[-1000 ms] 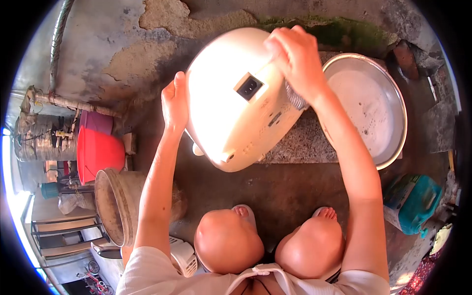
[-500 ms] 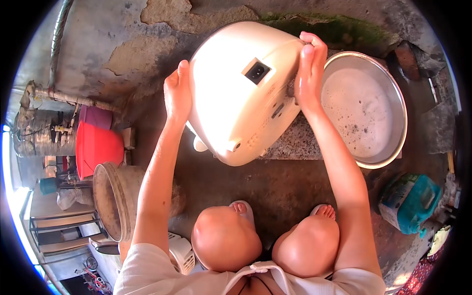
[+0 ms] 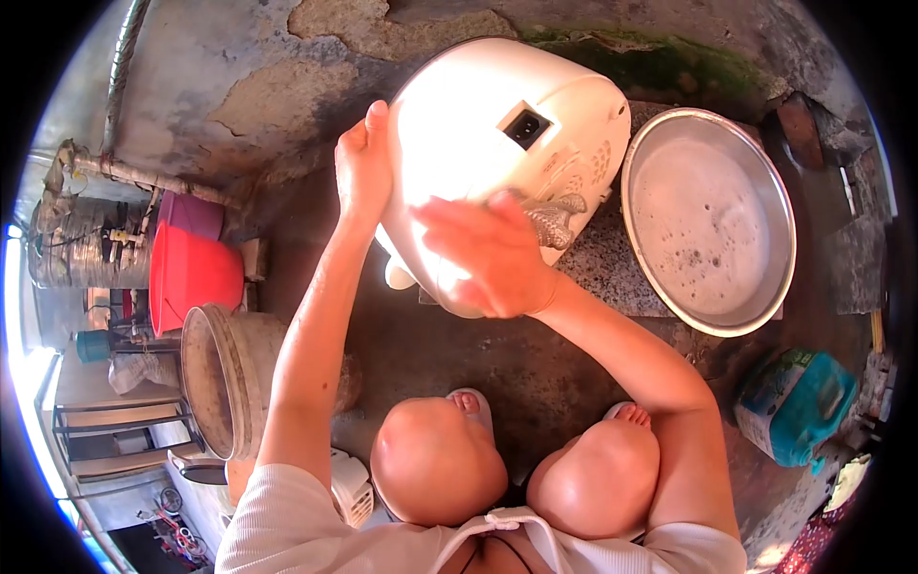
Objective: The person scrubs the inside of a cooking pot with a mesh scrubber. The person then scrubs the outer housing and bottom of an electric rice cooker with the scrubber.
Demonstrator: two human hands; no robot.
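Note:
A white rice cooker (image 3: 459, 124) is tipped over, its power socket and vented underside facing me. My left hand (image 3: 363, 167) grips its left edge, thumb up, fingers hidden behind. My right hand (image 3: 492, 253) is flat across the lower body, fingers stretched out and blurred by motion. Beside its wrist and thumb, against the underside, shows a crinkled grey mesh-like patch (image 3: 555, 220); I cannot make out whether it is a scrubber or part of the cooker. Right of the cooker stands a metal basin (image 3: 786, 225) of cloudy, foamy water.
The cooker and basin rest on a speckled stone slab (image 3: 598, 268) by a peeling wall. At left are a red bucket (image 3: 196, 277) and a large worn tub (image 3: 253, 364). A teal plastic jug (image 3: 798, 407) is at lower right. My knees are in front.
My right hand has left the cooker's right edge and swung down and left across its underside. The cooker has shifted right and turned slightly, my left hand moving with it.

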